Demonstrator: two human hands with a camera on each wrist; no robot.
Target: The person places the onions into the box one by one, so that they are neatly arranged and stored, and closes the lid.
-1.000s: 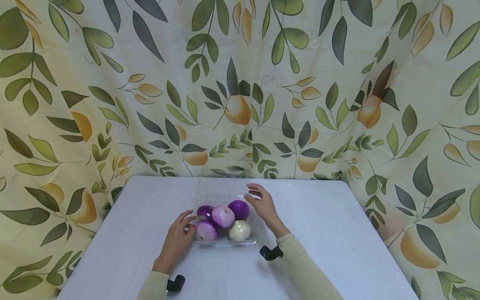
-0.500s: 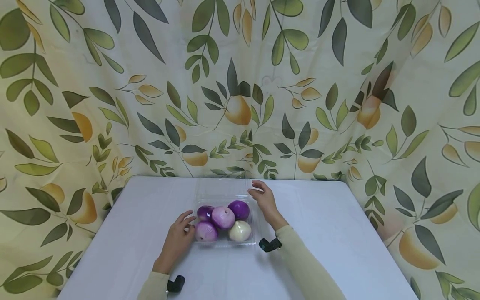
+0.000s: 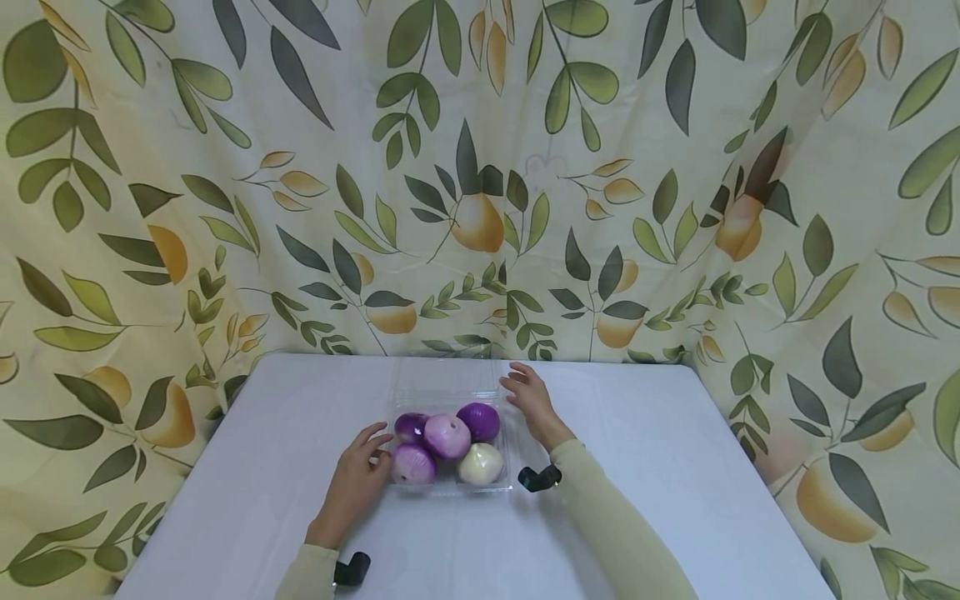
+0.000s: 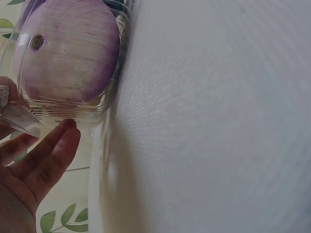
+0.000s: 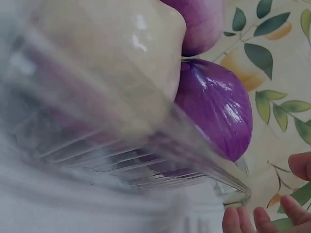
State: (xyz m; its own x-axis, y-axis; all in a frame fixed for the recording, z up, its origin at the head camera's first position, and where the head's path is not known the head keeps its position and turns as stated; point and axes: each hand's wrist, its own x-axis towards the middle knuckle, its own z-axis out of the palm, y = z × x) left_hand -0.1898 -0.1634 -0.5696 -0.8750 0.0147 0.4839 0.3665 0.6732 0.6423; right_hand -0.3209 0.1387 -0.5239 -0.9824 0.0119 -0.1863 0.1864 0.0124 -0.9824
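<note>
A clear plastic container (image 3: 472, 487) stands on the table, its clear lid (image 3: 442, 377) folded open toward the back. Inside are several onions: purple ones such as the onion (image 3: 447, 436) on top, and a white onion (image 3: 481, 463) at the front right. My left hand (image 3: 358, 475) rests at the container's left side; in the left wrist view its extended fingers (image 4: 53, 162) touch or nearly touch the clear wall. Beyond the back right corner, my right hand (image 3: 534, 406) hovers with loosely bent fingers, holding nothing. The right wrist view shows its fingertips (image 5: 262, 218) apart from the container.
A white table (image 3: 637, 467) extends on both sides of the container. Behind it hangs a leaf-patterned cloth (image 3: 480, 208). Black wrist devices, one on the left wrist (image 3: 352, 569) and one on the right (image 3: 539, 478), sit near the sleeves.
My right hand has drawn slightly right and away from the container's back right corner. My left hand, the container and the onions keep their places.
</note>
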